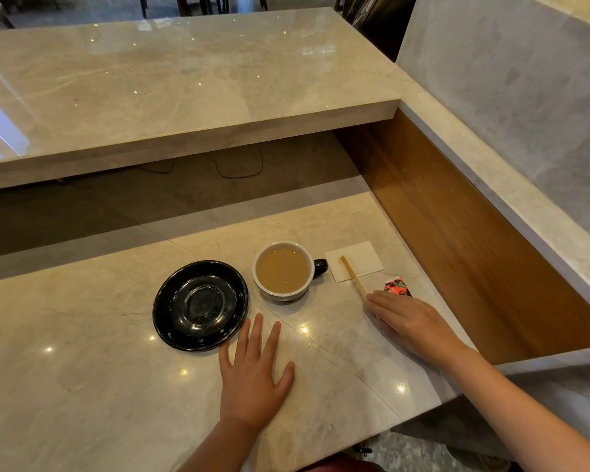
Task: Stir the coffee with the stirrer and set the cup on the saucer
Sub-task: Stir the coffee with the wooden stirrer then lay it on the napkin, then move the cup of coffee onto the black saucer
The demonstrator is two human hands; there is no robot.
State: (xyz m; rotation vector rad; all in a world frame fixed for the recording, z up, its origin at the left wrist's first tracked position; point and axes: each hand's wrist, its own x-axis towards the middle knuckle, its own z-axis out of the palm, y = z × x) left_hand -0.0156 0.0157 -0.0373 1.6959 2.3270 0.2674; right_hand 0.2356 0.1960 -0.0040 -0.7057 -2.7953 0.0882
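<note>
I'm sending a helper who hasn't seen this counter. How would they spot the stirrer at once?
On the lower marble counter, look right of the full coffee cup for a white napkin. The stirrer is the thin pale wooden stick lying slantwise across it, its near end at the right hand.

Warm indoor light; ceiling-light glints on polished counter [82, 386]; edges bowed, perhaps slightly soft.
</note>
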